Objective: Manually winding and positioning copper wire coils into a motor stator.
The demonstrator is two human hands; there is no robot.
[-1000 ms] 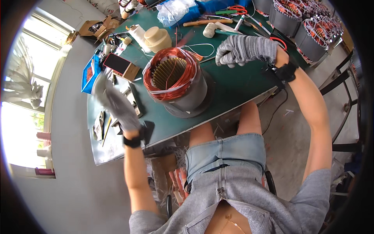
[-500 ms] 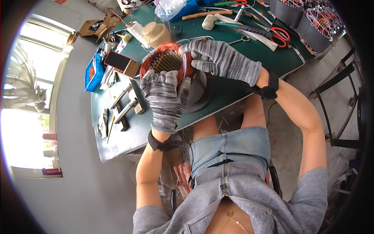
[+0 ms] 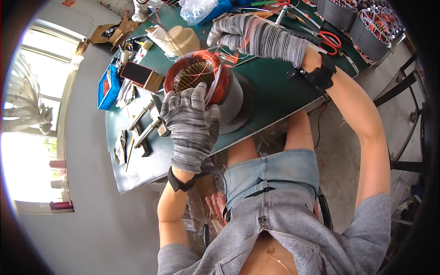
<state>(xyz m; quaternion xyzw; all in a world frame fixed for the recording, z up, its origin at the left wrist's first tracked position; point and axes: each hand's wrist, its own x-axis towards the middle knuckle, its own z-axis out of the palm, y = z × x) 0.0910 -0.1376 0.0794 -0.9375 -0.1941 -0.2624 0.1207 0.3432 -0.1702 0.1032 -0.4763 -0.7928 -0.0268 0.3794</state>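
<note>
A motor stator (image 3: 234, 98) with a grey body and a copper-red winding (image 3: 219, 87) stands on the green table (image 3: 279, 87). My left hand (image 3: 190, 123), in a grey knit glove, lies over the near rim of the winding with its fingers draped on the coil. My right hand (image 3: 256, 34), gloved the same way, hovers just past the stator's far rim. Its fingertips pinch thin white wire leads (image 3: 228, 57) that rise from the winding.
Red-handled scissors (image 3: 329, 40) and hand tools lie at the back right, beside more wound stators (image 3: 366, 27). A phone (image 3: 136, 73), a blue box (image 3: 106, 87), a cream container (image 3: 181, 39) and metal bars (image 3: 145, 123) sit left of the stator. A clear plastic bag (image 3: 197, 9) lies at the back.
My left hand came from the table's left side onto the stator's near rim. My right hand swung in from the right to the stator's far rim.
</note>
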